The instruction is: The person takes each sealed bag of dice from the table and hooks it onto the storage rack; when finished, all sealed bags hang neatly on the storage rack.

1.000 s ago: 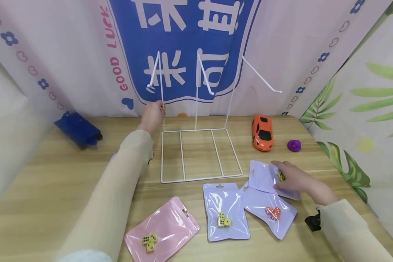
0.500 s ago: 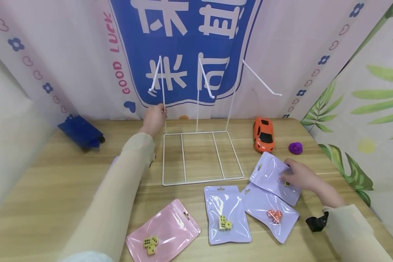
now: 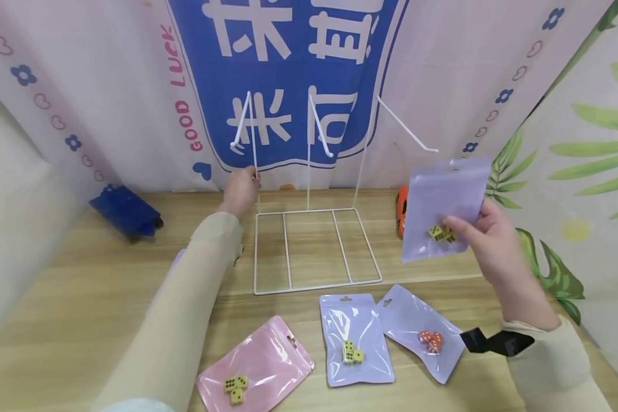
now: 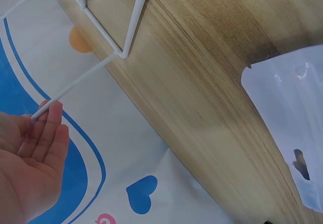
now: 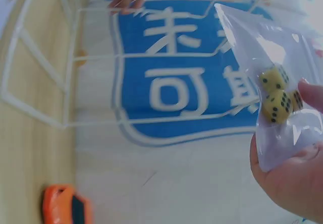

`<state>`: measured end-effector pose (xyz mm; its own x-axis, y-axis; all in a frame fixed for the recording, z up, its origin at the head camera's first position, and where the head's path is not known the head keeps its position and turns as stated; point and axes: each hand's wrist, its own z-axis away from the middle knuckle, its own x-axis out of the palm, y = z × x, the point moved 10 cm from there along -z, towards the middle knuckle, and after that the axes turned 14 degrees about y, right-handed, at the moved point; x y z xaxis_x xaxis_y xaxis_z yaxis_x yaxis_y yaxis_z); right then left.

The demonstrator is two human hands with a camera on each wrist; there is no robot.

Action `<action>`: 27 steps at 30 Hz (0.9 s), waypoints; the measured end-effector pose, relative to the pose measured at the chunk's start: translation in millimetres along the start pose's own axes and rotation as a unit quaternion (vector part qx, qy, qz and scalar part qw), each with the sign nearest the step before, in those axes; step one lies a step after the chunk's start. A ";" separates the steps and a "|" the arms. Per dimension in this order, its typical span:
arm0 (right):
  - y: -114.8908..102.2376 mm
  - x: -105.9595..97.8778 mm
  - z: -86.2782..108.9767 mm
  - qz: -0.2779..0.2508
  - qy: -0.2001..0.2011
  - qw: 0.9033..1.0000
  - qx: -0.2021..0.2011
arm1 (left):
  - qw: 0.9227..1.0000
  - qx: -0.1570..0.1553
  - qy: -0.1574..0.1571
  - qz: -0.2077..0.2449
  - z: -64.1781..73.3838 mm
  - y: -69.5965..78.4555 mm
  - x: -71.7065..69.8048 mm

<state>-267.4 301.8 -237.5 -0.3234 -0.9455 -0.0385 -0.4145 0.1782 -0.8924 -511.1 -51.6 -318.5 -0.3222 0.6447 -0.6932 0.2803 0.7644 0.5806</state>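
My left hand (image 3: 241,189) pinches the left upright of a white wire rack (image 3: 316,290); in the left wrist view its fingertips meet around the thin rod. The rack has three uprights, each ending in a forward-slanting hook arm. My right hand (image 3: 499,252) grips a lilac zip pouch (image 3: 443,191) of yellow dice, thumb in front and fingers behind, raised above the table to the right of the rack. The pouch's hang hole faces up. In the right wrist view the yellow dice (image 5: 276,95) show through the pouch's clear side.
On the table lie a pink pouch (image 3: 268,349), a lilac pouch with yellow dice (image 3: 357,320) and another with red dice (image 3: 409,312). An orange toy car (image 3: 401,212) is partly hidden behind the held pouch. A blue object (image 3: 126,212) sits at left; my left forearm covers another lilac pouch (image 4: 287,98).
My right hand has picked up the top lilac pouch from the pile at right and raised it upright, uncovering the red-dice pouch. My left hand stays on the rack's upright.
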 end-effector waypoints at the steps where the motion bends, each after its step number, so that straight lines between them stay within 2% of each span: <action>1: -7.0 3.1 -2.6 -0.024 0.005 1.000 -0.003 | 1.000 0.000 -0.001 -0.001 0.0 -0.5 -0.1; 3: -15.3 9.2 -6.9 -0.056 0.008 0.998 -0.002 | 1.000 0.002 -0.001 -0.003 -0.3 -1.1 -0.3; 5: -16.3 13.7 -10.2 -0.060 0.009 0.998 0.007 | 1.000 0.004 -0.001 -0.003 -0.6 -1.5 -0.3; 9: -7.9 18.7 -14.8 -0.057 0.015 0.998 0.032 | 1.000 0.004 0.004 -0.007 -1.0 -3.5 -1.3; 13: -1.0 22.1 -19.5 -0.056 0.018 0.998 0.035 | 1.000 0.002 0.003 -0.010 -0.9 -4.3 -1.4; 19: 12.1 30.3 -32.4 -0.020 0.023 0.999 0.040 | 1.000 -0.004 -0.003 -0.011 -1.9 -4.7 0.5; 23: 26.7 36.5 -50.1 0.036 0.045 0.997 0.059 | 1.000 -0.011 -0.007 -0.012 -2.4 -6.3 1.4; 27: 34.8 43.5 -67.8 0.053 0.058 0.995 0.068 | 1.000 -0.008 -0.008 -0.013 -1.4 -6.9 3.1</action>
<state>-353.5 285.3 -239.8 -0.4582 -0.8842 -0.0910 -0.2570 0.2298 -0.9387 -515.2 -54.8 -324.0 -0.3148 0.6244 -0.7149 0.2568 0.7811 0.5691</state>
